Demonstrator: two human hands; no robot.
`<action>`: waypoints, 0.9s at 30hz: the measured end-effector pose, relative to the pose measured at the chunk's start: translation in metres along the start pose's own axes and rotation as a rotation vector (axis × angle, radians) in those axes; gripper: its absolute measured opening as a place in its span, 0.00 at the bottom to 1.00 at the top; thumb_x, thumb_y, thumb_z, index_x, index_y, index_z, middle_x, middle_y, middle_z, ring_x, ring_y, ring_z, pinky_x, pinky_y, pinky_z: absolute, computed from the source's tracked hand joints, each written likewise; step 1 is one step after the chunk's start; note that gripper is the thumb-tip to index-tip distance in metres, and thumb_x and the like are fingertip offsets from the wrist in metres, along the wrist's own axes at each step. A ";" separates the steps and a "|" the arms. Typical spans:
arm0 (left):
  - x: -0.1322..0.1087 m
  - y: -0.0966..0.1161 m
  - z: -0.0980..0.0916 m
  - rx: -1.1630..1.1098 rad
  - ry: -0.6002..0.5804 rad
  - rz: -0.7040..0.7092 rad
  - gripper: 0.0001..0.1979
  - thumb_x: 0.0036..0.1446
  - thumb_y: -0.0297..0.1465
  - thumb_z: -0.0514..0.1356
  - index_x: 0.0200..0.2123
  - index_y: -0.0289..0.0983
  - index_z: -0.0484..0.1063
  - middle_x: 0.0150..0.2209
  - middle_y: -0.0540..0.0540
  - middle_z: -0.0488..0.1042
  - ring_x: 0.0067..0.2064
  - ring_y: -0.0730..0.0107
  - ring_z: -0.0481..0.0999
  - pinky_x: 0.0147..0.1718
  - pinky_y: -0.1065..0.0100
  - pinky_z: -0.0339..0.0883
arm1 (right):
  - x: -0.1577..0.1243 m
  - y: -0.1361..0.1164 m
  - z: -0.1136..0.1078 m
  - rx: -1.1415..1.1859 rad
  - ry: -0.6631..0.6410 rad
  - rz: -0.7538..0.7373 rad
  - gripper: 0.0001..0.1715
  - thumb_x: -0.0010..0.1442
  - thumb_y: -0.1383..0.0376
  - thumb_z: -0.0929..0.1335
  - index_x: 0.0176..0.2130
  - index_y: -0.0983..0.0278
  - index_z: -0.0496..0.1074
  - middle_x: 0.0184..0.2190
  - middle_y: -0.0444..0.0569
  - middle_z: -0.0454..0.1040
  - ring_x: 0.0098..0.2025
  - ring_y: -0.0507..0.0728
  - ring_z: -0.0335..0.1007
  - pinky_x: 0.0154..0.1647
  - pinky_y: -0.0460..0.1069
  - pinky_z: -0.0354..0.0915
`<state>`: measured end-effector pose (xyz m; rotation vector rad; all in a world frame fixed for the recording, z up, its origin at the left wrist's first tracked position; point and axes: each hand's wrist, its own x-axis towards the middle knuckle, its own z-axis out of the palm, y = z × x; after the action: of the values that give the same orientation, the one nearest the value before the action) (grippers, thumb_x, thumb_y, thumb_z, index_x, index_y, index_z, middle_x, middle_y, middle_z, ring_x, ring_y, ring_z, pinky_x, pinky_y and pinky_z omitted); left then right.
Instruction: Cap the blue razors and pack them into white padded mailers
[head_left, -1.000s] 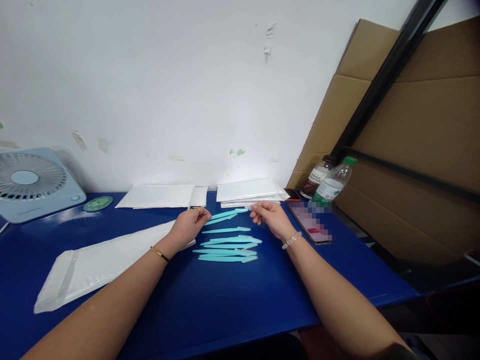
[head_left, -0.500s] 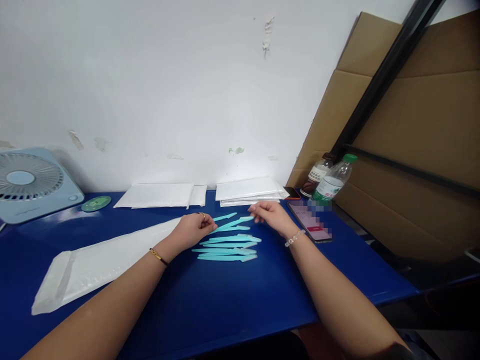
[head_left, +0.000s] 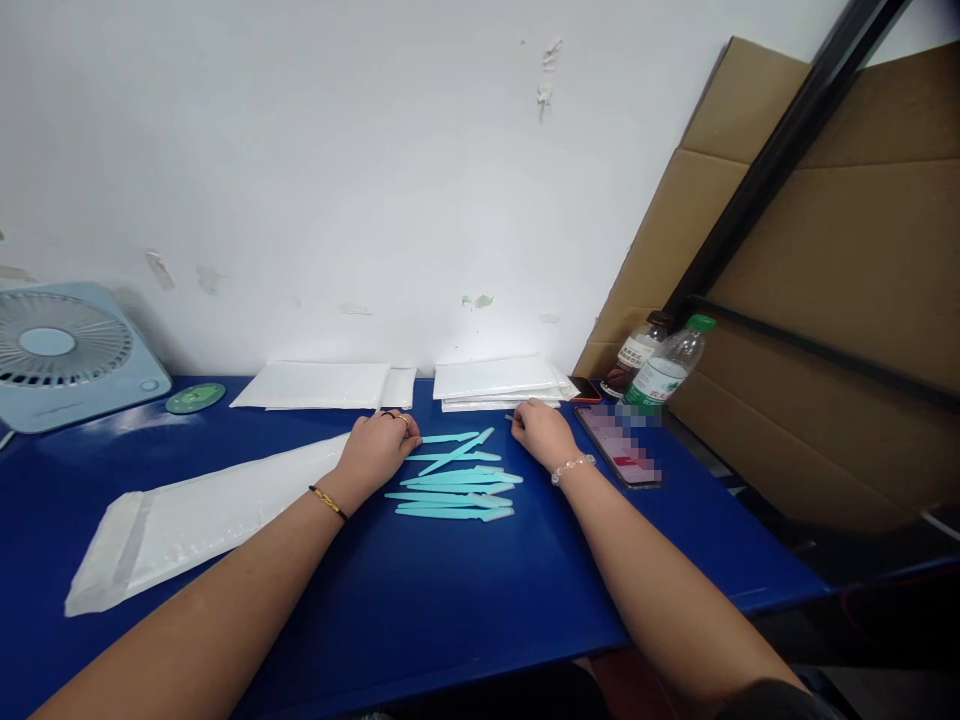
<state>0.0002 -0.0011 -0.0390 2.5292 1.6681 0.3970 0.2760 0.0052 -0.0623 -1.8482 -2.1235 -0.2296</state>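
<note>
Several turquoise eyebrow razors (head_left: 459, 480) lie in a loose row on the blue table, blades mostly toward the right. One razor (head_left: 469, 445) is slanted across its neighbours at the far end. My left hand (head_left: 381, 442) has its fingers closed at the handle end of the farthest razor (head_left: 450, 438). Right of the row, my right hand (head_left: 544, 432) is closed in a pinch. A small greyish tip shows at its fingertips, too little to name.
A long white padded mailer (head_left: 225, 510) lies at left. White mailers (head_left: 322, 385) and another stack (head_left: 495, 378) rest along the wall. A fan (head_left: 82, 360) and green disc (head_left: 196, 398) are far left; a phone (head_left: 611, 440) and two bottles, one green-capped (head_left: 667, 370), stand right.
My left hand has shifted away and left, off the slanted razor to the farthest one. The slanted razor now lies across others. My right hand has drawn slightly away from the razors.
</note>
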 end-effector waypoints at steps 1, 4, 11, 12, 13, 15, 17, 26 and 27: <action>0.000 0.000 0.000 0.016 -0.002 0.011 0.11 0.58 0.36 0.52 0.32 0.39 0.73 0.37 0.45 0.76 0.40 0.59 0.74 0.37 0.63 0.60 | -0.001 -0.002 0.000 -0.017 0.006 -0.008 0.08 0.57 0.70 0.63 0.30 0.65 0.71 0.34 0.54 0.73 0.34 0.57 0.68 0.33 0.48 0.58; -0.001 -0.001 0.000 0.044 0.000 0.031 0.14 0.60 0.34 0.49 0.32 0.38 0.72 0.37 0.44 0.77 0.38 0.60 0.74 0.36 0.63 0.59 | -0.002 -0.002 -0.001 0.101 0.041 -0.034 0.06 0.56 0.69 0.63 0.31 0.65 0.70 0.33 0.53 0.72 0.35 0.56 0.67 0.34 0.48 0.59; 0.000 -0.008 0.002 -0.067 0.038 0.002 0.13 0.60 0.34 0.48 0.32 0.39 0.72 0.37 0.45 0.77 0.39 0.61 0.74 0.37 0.65 0.61 | -0.006 0.000 -0.011 0.752 -0.038 -0.043 0.14 0.61 0.59 0.63 0.40 0.63 0.73 0.31 0.47 0.75 0.31 0.54 0.69 0.33 0.48 0.64; 0.000 -0.007 0.001 -0.092 0.042 -0.001 0.13 0.60 0.34 0.48 0.32 0.39 0.72 0.37 0.45 0.77 0.39 0.62 0.74 0.37 0.66 0.61 | -0.006 -0.001 -0.012 0.798 -0.049 -0.042 0.15 0.60 0.59 0.63 0.41 0.63 0.73 0.32 0.47 0.75 0.31 0.54 0.70 0.34 0.48 0.64; 0.000 -0.007 0.000 -0.113 0.046 -0.001 0.14 0.60 0.34 0.48 0.32 0.39 0.71 0.37 0.45 0.77 0.39 0.62 0.74 0.36 0.66 0.61 | -0.007 -0.002 -0.012 0.833 -0.052 -0.040 0.16 0.60 0.58 0.63 0.42 0.63 0.74 0.32 0.47 0.75 0.32 0.54 0.70 0.35 0.48 0.65; -0.001 -0.005 -0.002 -0.146 0.049 0.010 0.14 0.60 0.34 0.48 0.31 0.38 0.71 0.36 0.45 0.76 0.38 0.62 0.74 0.35 0.66 0.61 | -0.007 -0.005 -0.012 0.870 -0.048 -0.040 0.16 0.59 0.58 0.64 0.42 0.63 0.74 0.32 0.48 0.75 0.32 0.54 0.71 0.36 0.49 0.66; -0.002 -0.003 -0.003 -0.167 0.053 0.023 0.14 0.60 0.34 0.48 0.31 0.38 0.71 0.36 0.45 0.76 0.38 0.62 0.74 0.36 0.66 0.62 | -0.007 -0.007 -0.010 0.879 -0.050 -0.041 0.16 0.59 0.58 0.64 0.42 0.63 0.74 0.33 0.48 0.76 0.33 0.54 0.71 0.36 0.49 0.66; -0.002 0.001 -0.001 -0.195 0.051 0.061 0.13 0.59 0.35 0.49 0.33 0.39 0.71 0.35 0.46 0.76 0.37 0.62 0.74 0.37 0.64 0.63 | -0.010 -0.018 -0.016 0.909 -0.139 -0.073 0.15 0.60 0.59 0.64 0.41 0.63 0.75 0.34 0.48 0.77 0.34 0.55 0.72 0.37 0.50 0.68; -0.003 0.001 -0.002 -0.196 0.049 0.057 0.13 0.59 0.36 0.49 0.33 0.39 0.71 0.35 0.46 0.76 0.37 0.62 0.74 0.37 0.64 0.63 | -0.010 -0.018 -0.017 0.922 -0.143 -0.068 0.15 0.59 0.59 0.64 0.41 0.63 0.75 0.34 0.49 0.77 0.33 0.55 0.72 0.37 0.50 0.68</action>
<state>-0.0001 -0.0043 -0.0369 2.4457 1.4940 0.6006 0.2614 -0.0120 -0.0484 -1.2487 -1.8702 0.7627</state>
